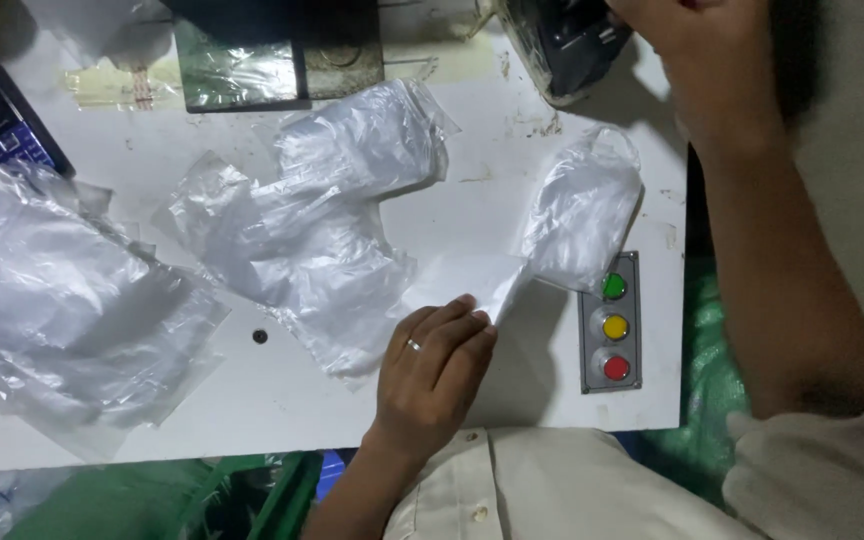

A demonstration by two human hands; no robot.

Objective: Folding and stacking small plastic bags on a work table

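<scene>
My left hand (435, 372), with a ring on one finger, rests on the white table (252, 400) and pinches the flat end of a clear plastic bag (577, 215). The bag stretches up and to the right from my fingertips, and its far end is puffed up. My right hand (697, 65) is raised at the top right, its fingers closed on the edge of a black object wrapped in clear film (562, 45). Most of that object lies beyond the frame's top edge.
Crumpled clear bags (322, 220) lie in the table's middle, and a bigger heap (52, 290) covers the left side. A grey button box (612, 325) with green, yellow and red buttons sits beside my left hand. A dark keypad device (2, 125) and a metal plate (252, 70) lie at the back.
</scene>
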